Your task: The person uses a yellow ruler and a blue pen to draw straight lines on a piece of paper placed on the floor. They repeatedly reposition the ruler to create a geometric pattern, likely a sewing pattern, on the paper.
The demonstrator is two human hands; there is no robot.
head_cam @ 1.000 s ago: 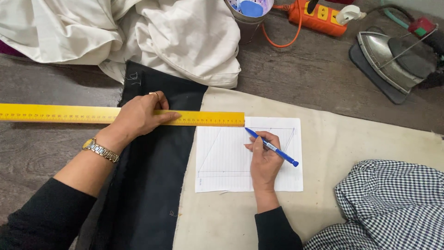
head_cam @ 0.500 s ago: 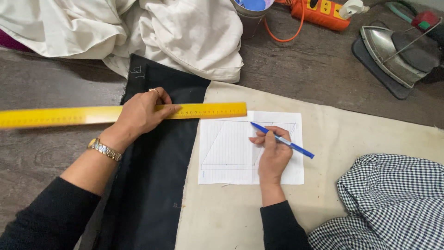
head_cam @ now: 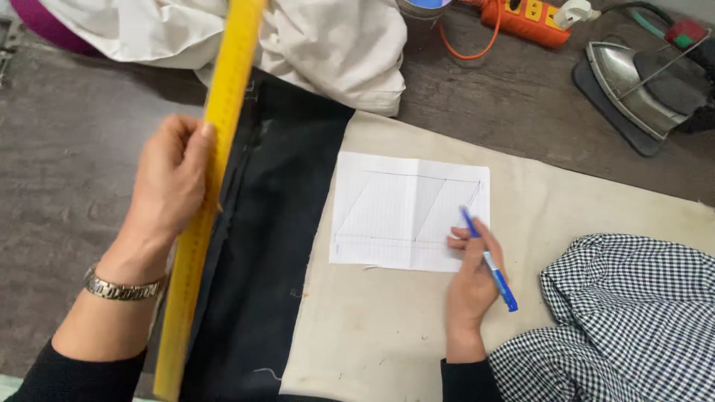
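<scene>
Left hand (head_cam: 173, 179) grips long yellow ruler (head_cam: 212, 171) (lengthwise toward body); right hand (head_cam: 473, 279) pinches blue pen (head_cam: 488, 258) over white gridded paper (head_cam: 406, 212).

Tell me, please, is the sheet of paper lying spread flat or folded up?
Spread flat: the paper lies open on the beige cloth, whole drawing showing, with only a vertical crease line. The right hand rests on its corner.

- Grey, worn worktop (head_cam: 67, 171) under everything, bare patch just left of the left hand.
- Beige cloth (head_cam: 596, 208) spread over it, beneath & beyond the right hand.
- Iron (head_cam: 640, 85) on dark pad, far corner, well past the right hand.
- Orange power strip (head_cam: 525, 16) at far edge.
- Light even, soft shadows.
</scene>
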